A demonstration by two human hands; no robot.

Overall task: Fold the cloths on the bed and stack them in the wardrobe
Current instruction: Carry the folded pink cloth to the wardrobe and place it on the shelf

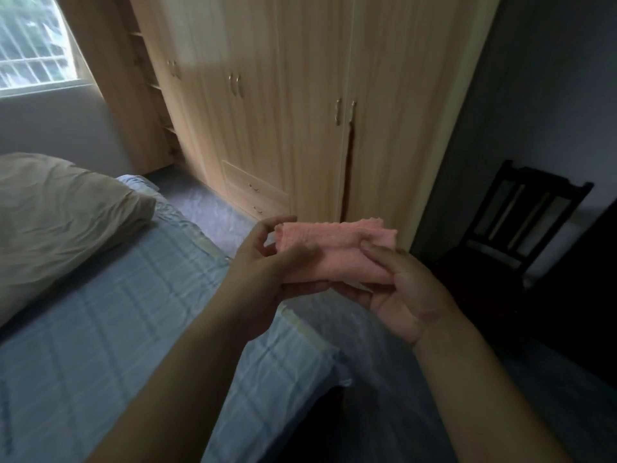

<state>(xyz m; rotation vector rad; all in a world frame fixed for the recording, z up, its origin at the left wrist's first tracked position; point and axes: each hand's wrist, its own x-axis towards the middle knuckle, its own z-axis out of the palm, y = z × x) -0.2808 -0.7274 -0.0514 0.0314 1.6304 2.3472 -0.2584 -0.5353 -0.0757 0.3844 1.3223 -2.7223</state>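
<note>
A small pink cloth point(334, 252), folded into a narrow strip, is held in the air between both hands, above the bed's edge and in front of the wardrobe point(300, 95). My left hand point(263, 262) grips its left end, fingers curled around it. My right hand point(404, 292) holds the right end from below, with the thumb pressed on top. The wardrobe's doors are shut, except the right pair, which shows a thin dark gap. The bed point(117, 312) with its blue checked sheet lies to the left and below.
A beige pillow point(60, 222) lies at the head of the bed. A dark wooden chair point(514, 222) stands to the right of the wardrobe. Grey floor runs between bed and wardrobe. A window point(30, 41) is at the far left.
</note>
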